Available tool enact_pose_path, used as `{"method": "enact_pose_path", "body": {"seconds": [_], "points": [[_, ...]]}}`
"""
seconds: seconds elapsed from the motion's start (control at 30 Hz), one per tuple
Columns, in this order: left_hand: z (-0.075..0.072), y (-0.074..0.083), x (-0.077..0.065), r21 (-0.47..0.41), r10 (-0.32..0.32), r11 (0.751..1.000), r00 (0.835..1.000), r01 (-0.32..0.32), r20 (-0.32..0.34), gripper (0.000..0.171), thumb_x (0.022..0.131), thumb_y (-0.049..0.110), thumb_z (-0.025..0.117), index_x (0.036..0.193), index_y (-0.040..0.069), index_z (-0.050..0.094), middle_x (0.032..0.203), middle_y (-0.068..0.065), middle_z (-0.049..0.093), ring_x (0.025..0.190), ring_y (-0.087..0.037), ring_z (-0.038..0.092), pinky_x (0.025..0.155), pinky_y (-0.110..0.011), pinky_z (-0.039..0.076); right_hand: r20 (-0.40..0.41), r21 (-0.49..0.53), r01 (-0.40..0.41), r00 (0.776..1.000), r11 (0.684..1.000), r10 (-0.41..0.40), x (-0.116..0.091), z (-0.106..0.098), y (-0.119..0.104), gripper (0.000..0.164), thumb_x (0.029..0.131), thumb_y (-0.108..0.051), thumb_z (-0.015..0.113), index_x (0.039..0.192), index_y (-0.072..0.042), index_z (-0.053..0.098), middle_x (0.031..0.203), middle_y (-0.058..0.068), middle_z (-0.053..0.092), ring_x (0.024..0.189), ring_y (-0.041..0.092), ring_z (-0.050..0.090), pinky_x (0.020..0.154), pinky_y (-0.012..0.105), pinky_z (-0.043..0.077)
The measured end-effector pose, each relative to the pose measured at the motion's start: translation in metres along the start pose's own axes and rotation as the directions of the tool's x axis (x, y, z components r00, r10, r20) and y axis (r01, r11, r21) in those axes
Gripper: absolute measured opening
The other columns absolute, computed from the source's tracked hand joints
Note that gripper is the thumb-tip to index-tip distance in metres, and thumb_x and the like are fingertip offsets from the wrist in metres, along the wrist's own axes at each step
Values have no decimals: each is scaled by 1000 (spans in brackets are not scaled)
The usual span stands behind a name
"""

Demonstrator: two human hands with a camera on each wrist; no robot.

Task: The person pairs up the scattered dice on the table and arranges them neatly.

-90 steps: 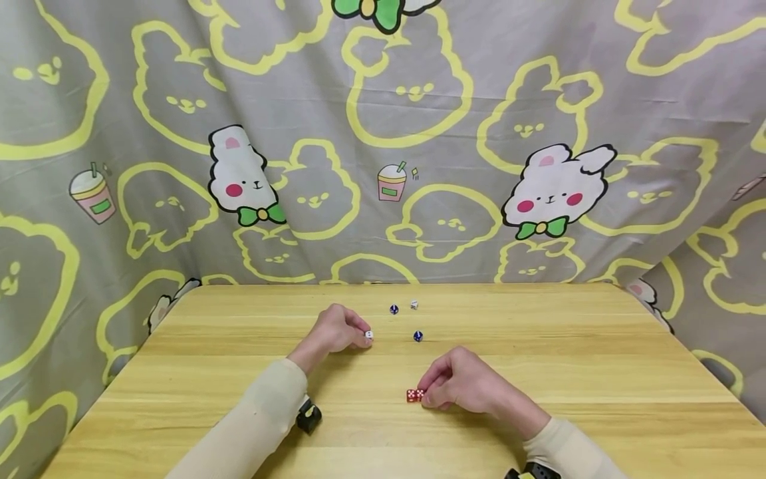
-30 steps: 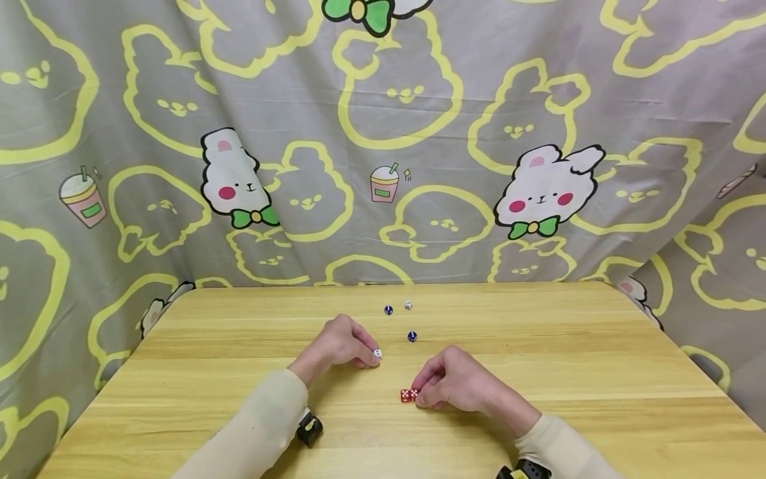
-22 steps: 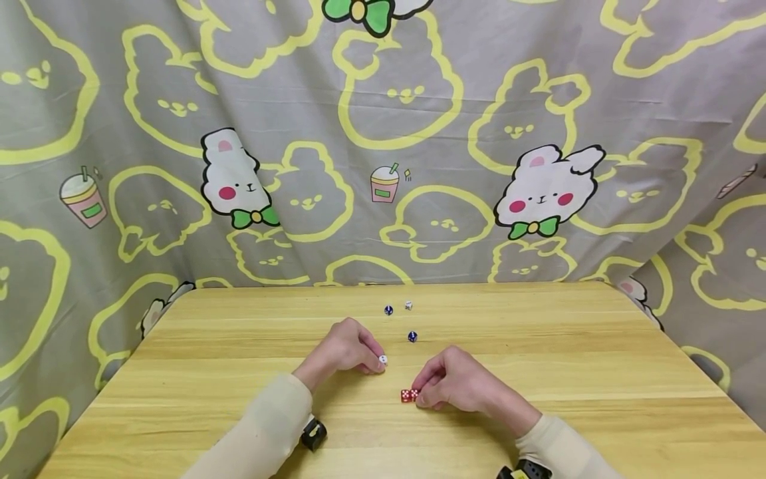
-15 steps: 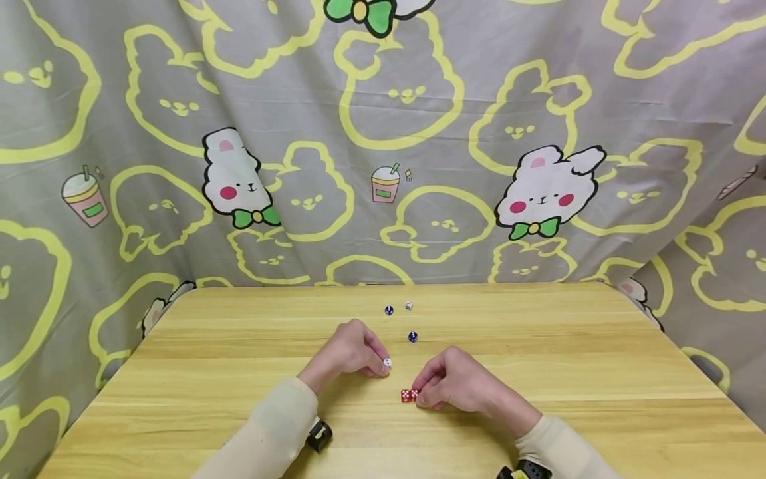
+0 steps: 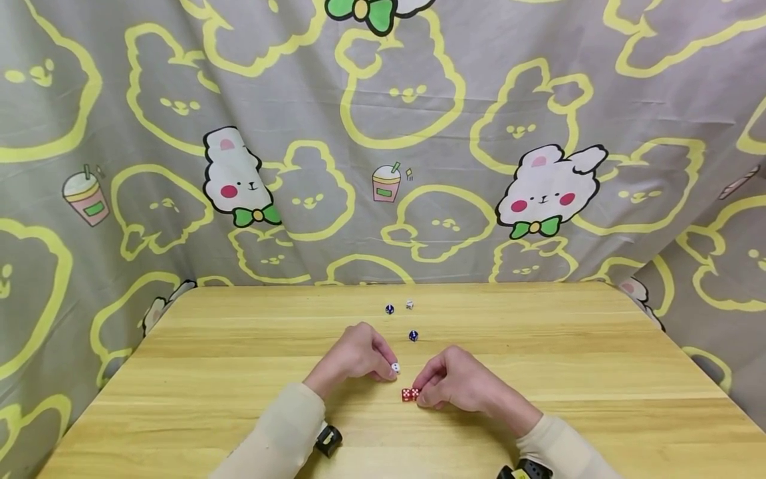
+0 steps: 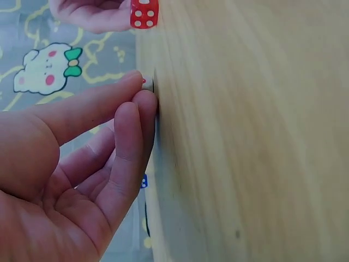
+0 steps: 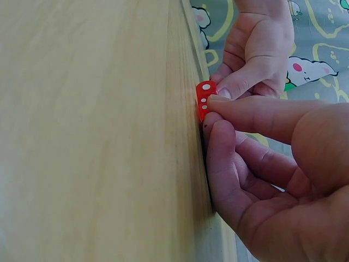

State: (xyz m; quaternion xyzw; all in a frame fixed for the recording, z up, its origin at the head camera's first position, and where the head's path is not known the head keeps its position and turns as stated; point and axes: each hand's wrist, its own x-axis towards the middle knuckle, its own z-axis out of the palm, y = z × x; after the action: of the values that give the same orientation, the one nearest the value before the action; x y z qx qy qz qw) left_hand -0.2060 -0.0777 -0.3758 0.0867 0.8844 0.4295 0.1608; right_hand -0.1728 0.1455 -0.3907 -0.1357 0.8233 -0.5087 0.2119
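Between thumb and forefinger my left hand (image 5: 360, 352) pinches a white die (image 5: 395, 367), just above or on the table; which of the two I cannot tell. In the left wrist view only a sliver of that white die (image 6: 147, 83) shows past the fingertips. Two red dice (image 5: 410, 394) with white pips sit side by side, nearer to me. The right one is pinched by my right hand (image 5: 457, 382), whose fingers cover part of it. Close up in the right wrist view, a red die (image 7: 204, 101) rests on the wood at the fingertips.
Farther back on the wooden table (image 5: 239, 332) lie a blue die (image 5: 413, 336), another blue die (image 5: 389, 309) and a white die (image 5: 409, 305). A grey patterned curtain (image 5: 323, 100) hangs behind the table's far edge.
My left hand has carried the white die rightward and toward me, close to the red dice. The right hand stays at the red dice. The view has shifted slightly.
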Motion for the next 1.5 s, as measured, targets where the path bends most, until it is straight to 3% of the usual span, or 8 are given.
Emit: {"method": "enact_pose_path", "body": {"seconds": [0.27, 0.47, 1.5], "points": [[6, 5, -1, -36, 15, 999, 1000, -14, 8, 14, 76, -1, 92, 81, 5, 80, 74, -4, 77, 63, -15, 72, 65, -28, 60, 2, -4, -2, 1000, 1000, 2, 1, -2, 0, 14, 80, 1, 85, 93, -2, 80, 80, 5, 77, 71, 11, 67, 65, 27, 59], [9, 7, -2, -15, 18, 1000, 1000, -18, 19, 14, 77, -1, 91, 80, 7, 80, 73, -3, 76, 63, -15, 70, 65, -26, 57, 7, -4, -7, 1000, 1000, 7, 1, -2, 0, 14, 81, 1, 85, 94, -1, 80, 80, 5, 77, 71, 11, 66, 65, 27, 59], [9, 6, -2, -13, 17, 1000, 999, -17, 39, 14, 80, -2, 89, 83, 7, 78, 72, -3, 76, 65, -14, 70, 64, -26, 56, 3, 0, -17, 1000, 1000, 17, 1, -1, -2, 13, 81, 0, 86, 93, -2, 80, 80, 4, 77, 71, 11, 67, 65, 27, 59]]}}
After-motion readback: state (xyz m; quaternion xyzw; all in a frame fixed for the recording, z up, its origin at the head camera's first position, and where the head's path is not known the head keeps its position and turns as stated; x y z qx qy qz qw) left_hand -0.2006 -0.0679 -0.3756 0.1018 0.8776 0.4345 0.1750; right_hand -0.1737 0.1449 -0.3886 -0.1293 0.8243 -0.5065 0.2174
